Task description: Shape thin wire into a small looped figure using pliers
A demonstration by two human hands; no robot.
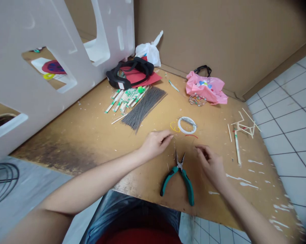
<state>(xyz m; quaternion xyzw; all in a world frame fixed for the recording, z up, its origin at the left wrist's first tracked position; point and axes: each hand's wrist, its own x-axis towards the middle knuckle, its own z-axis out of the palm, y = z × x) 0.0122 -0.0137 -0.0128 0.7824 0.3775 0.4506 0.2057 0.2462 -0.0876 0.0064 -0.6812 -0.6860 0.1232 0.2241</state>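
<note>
Pliers (pixel 179 166) lie on the table (pixel 142 159) between and slightly below the two hands, jaws and handles spread. Left hand (pixel 156 144): thumb and fingertips meet in a pinch; any strand between them is too fine to confirm. Right hand (pixel 212 164): thumb and forefinger lie close, but whether they touch or clamp anything cannot be told. Beyond the hands, a white ring (pixel 179 127) encloses short grey wires (pixel 188 120), with a yellow loop (pixel 173 127) just beside it. An open pink bag (pixel 220 93) holds small pieces (pixel 202 83) in blue, white and green; their lower layers are hidden. A white bag (pixel 153 54) shows something red and blue inside, not identifiable. A black headband (pixel 114 79) partly covers red paper (pixel 153 78) and the wrapped sticks (pixel 121 100). Through the white panel's (pixel 10 51) opening, a round object (pixel 55 67) appears, partly concealed; the panel itself is cut off at left.
</note>
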